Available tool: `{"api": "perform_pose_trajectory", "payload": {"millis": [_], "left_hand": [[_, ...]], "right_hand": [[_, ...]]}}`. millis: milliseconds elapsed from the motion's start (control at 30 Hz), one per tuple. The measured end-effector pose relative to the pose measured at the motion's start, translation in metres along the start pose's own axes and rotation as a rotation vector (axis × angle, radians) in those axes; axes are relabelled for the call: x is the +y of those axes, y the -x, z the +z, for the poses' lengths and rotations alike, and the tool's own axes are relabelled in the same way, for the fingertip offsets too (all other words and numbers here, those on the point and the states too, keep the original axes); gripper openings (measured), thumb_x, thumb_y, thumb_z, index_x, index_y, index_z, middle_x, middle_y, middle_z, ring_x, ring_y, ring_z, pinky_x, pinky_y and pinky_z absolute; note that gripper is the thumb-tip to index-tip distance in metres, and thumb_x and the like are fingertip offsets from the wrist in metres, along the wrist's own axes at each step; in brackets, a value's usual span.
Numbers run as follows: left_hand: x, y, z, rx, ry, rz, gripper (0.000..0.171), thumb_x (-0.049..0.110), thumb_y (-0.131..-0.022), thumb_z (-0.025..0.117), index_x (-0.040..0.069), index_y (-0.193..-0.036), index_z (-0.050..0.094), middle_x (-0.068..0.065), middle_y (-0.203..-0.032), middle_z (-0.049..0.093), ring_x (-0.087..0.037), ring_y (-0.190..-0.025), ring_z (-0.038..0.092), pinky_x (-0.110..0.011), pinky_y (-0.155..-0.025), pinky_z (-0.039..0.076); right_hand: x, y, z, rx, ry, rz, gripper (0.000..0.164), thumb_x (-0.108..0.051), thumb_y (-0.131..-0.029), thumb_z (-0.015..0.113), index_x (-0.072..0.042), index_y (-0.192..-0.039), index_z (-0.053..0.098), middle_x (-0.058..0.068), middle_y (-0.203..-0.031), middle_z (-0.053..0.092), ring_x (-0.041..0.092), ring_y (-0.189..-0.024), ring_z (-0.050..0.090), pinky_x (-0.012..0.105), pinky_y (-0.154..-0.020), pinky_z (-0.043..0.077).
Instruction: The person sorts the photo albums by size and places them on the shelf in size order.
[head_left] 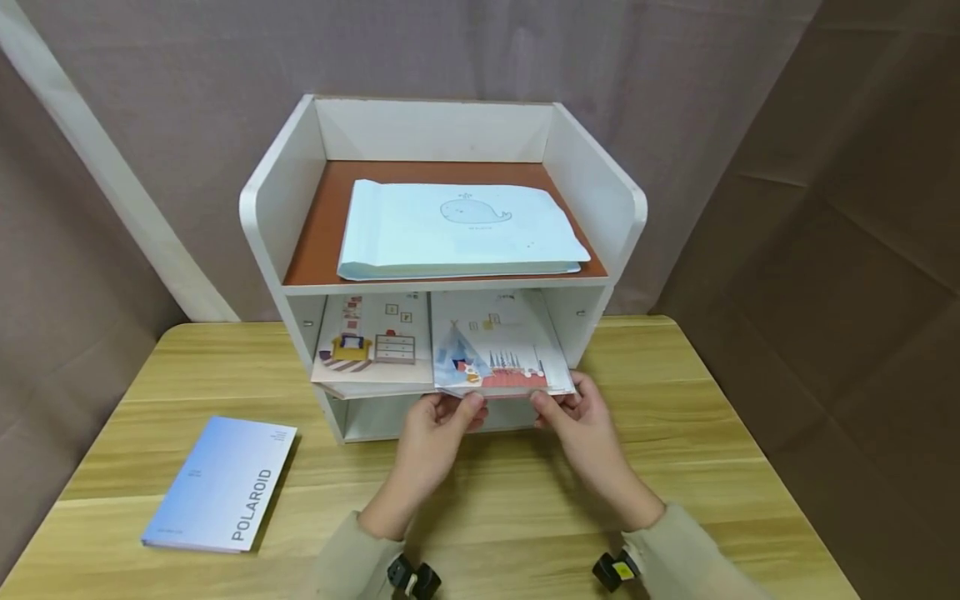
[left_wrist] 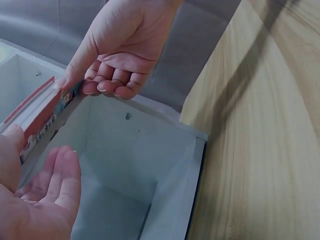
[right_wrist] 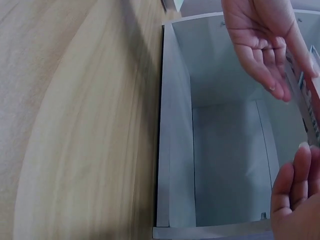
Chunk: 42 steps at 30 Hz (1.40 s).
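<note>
A thin book (head_left: 517,337) with a blue tent and red floor printed on its cover lies flat on the middle level of a white desk shelf (head_left: 615,208). My left hand (head_left: 429,440) pinches the left part of its front edge, thumb on the edge and fingers below. At the right corner, my right hand (head_left: 592,437) grips the same edge in a similar way. In the left wrist view the book's page edge and red cover (left_wrist: 42,112) show between both thumbs. Beside it lies another illustrated book (head_left: 375,337), with a drawn yellow armchair and drawers, untouched.
On the shelf's brown top rests a pale book with a whale drawing (head_left: 465,221). A blue-white POLAROID book (head_left: 221,483) lies on the wooden table (head_left: 720,467), left of the shelf. Below the held book is the shelf's bottom compartment (right_wrist: 225,160). Grey curtain hangs behind.
</note>
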<state>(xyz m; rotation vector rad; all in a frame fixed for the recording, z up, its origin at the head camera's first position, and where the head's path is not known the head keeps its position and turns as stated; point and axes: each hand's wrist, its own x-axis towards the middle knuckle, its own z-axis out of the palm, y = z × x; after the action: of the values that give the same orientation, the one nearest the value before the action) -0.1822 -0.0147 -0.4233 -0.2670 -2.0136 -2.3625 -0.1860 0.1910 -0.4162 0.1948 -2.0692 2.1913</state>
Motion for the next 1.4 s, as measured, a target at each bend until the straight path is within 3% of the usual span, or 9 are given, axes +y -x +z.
{"api": "perform_pose_trajectory", "payload": {"millis": [333,600,733,967,1233,1400], "left_hand": [[-0.002,-0.010,0.002,0.020,0.029,-0.001,0.042,0.029,-0.094,0.064,-0.001,-0.122,0.056,-0.023,-0.100,0.067,-0.032,-0.091,0.068,-0.042,-0.080,0.057],[-0.003,-0.012,0.004,0.041,0.042,-0.013,0.041,0.028,-0.094,0.064,-0.001,-0.122,0.055,-0.019,-0.098,0.068,-0.027,-0.089,0.069,-0.037,-0.078,0.057],[-0.002,-0.012,0.003,0.036,0.046,-0.013,0.041,0.027,-0.094,0.064,-0.001,-0.123,0.055,-0.021,-0.101,0.067,-0.027,-0.089,0.069,-0.039,-0.080,0.057],[0.003,-0.002,-0.004,-0.008,-0.047,-0.043,0.039,0.023,-0.093,0.067,-0.005,-0.119,0.056,-0.017,-0.102,0.067,-0.022,-0.088,0.068,-0.033,-0.076,0.057],[0.001,0.014,-0.025,-0.071,-0.203,-0.022,0.048,0.027,-0.089,0.072,0.006,-0.128,0.054,-0.011,-0.116,0.064,-0.021,-0.101,0.064,-0.028,-0.083,0.054],[-0.002,0.027,-0.041,-0.088,-0.214,-0.034,0.052,0.024,-0.086,0.075,0.005,-0.129,0.053,-0.012,-0.117,0.063,-0.024,-0.102,0.064,-0.027,-0.082,0.055]], "right_hand": [[-0.001,-0.005,0.009,0.168,0.107,-0.020,0.033,-0.017,-0.089,0.072,-0.001,-0.109,0.050,0.012,-0.079,0.063,0.015,-0.064,0.060,0.026,-0.059,0.055],[-0.001,-0.006,0.013,0.200,0.106,-0.053,0.030,-0.015,-0.090,0.070,0.000,-0.106,0.049,0.020,-0.080,0.062,0.020,-0.064,0.060,0.030,-0.061,0.057],[-0.001,-0.006,0.013,0.197,0.107,-0.053,0.030,-0.015,-0.090,0.070,0.001,-0.106,0.049,0.022,-0.081,0.061,0.023,-0.066,0.060,0.028,-0.061,0.056],[-0.002,0.002,0.014,0.185,0.130,-0.015,0.031,-0.013,-0.091,0.069,0.005,-0.107,0.050,0.017,-0.089,0.059,0.018,-0.073,0.062,0.030,-0.068,0.057],[0.010,0.014,0.023,0.078,0.178,0.006,0.031,-0.013,-0.091,0.069,0.002,-0.110,0.051,0.017,-0.099,0.059,0.018,-0.083,0.061,0.023,-0.072,0.054],[0.018,0.021,0.032,0.005,0.204,0.024,0.034,-0.018,-0.090,0.071,-0.002,-0.113,0.053,0.015,-0.103,0.061,0.021,-0.087,0.063,0.024,-0.075,0.053]]}}
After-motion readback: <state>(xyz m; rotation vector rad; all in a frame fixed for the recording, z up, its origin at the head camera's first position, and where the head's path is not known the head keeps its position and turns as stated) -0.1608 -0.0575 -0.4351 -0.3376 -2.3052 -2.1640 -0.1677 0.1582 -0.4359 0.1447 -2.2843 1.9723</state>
